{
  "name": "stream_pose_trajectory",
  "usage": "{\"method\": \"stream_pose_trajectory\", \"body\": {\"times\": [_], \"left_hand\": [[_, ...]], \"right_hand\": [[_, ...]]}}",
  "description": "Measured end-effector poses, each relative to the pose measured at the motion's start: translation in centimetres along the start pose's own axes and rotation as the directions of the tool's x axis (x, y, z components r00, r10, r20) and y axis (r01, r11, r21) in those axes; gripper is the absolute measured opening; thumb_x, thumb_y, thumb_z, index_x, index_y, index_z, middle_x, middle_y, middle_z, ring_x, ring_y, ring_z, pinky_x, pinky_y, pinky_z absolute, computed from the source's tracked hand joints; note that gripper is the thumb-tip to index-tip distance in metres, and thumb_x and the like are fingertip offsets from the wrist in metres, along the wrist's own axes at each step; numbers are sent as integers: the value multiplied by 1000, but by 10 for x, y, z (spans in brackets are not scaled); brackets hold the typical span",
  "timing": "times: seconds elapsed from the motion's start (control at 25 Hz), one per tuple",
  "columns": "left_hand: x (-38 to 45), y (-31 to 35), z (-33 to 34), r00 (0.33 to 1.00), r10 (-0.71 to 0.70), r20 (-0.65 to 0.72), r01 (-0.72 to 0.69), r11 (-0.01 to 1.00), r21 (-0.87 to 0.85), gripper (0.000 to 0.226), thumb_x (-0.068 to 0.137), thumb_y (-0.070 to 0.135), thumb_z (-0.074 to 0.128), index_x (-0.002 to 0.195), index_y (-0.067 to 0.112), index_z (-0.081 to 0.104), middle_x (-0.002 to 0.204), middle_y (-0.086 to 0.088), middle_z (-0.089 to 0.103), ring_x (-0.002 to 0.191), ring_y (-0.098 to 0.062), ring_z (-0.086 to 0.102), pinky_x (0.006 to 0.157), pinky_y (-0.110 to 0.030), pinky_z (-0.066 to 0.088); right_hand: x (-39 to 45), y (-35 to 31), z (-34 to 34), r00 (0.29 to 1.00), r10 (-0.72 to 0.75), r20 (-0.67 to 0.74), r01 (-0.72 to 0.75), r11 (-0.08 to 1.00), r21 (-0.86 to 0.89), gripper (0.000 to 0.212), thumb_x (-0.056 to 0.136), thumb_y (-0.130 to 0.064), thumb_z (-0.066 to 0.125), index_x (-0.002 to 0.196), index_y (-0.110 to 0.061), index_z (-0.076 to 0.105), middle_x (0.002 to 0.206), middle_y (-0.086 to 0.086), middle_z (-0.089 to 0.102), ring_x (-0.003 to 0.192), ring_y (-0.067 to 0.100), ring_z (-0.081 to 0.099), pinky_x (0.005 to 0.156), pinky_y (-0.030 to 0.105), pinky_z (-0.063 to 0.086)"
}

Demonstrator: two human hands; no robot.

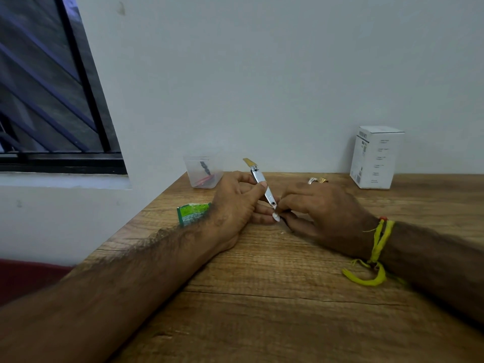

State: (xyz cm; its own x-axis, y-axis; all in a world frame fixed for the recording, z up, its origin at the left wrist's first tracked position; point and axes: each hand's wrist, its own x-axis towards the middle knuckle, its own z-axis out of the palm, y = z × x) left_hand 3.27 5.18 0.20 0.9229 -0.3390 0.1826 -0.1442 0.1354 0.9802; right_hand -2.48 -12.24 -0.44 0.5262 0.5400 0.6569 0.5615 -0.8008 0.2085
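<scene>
Left hand (235, 203) grips the nail clipper (262, 185) between thumb and curled fingers, tilted just above the counter (262, 297), while right hand (322, 205), fingers curled, pinches its lower end.

Counter (262, 297): fills lower frame, wall behind.
Tub (203, 172): centre, against wall.
Box (374, 158): right of centre, against wall.
Rings (318, 180): between tub and box, behind right hand (330, 213).
Clipper (263, 186): centre, between left hand (235, 205) and right hand.
Packet (192, 213): just left of left hand.
Window (52, 87): upper left.
</scene>
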Motion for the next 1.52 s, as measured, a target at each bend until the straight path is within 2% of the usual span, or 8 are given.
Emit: {"method": "stream_pose_trajectory", "body": {"times": [0.24,0.72,1.28,1.52], "left_hand": [[1,-1,0,1000,2,-5,-2,1000,8,27,99,11,62,118,-2,47,73,-17,73,51,-27,68,49,-34,60],[-1,2,1,1000,-10,-1,10,1000,-4,31,99,10,61,122,-2,44,65,-10,73,48,-22,67,49,-33,60],[-2,2,0,1000,-6,20,6,1000,3,27,101,10,59,120,-2,45,79,-20,75,51,-24,69,53,-36,60],[-2,2,-1,1000,-8,17,8,1000,6,28,101,10,58,122,-2,45,75,-18,75,50,-24,69,50,-33,59]], "right_hand": [[-1,0,4,998,55,3,-55,998,32,5,88,-21,65,87,-18,69,85,-4,67,74,19,63,63,35,49],[0,-1,-2,998,64,22,-66,988,138,13,88,-26,61,80,-18,68,79,-9,66,75,10,59,65,35,49],[-4,-2,-8,994,81,75,-94,976,196,10,87,-29,65,80,-22,66,75,-13,63,71,5,58,64,33,49],[-4,-2,-11,985,111,135,-140,963,229,9,82,-33,67,78,-25,66,73,-14,63,67,4,58,64,34,50]]}}
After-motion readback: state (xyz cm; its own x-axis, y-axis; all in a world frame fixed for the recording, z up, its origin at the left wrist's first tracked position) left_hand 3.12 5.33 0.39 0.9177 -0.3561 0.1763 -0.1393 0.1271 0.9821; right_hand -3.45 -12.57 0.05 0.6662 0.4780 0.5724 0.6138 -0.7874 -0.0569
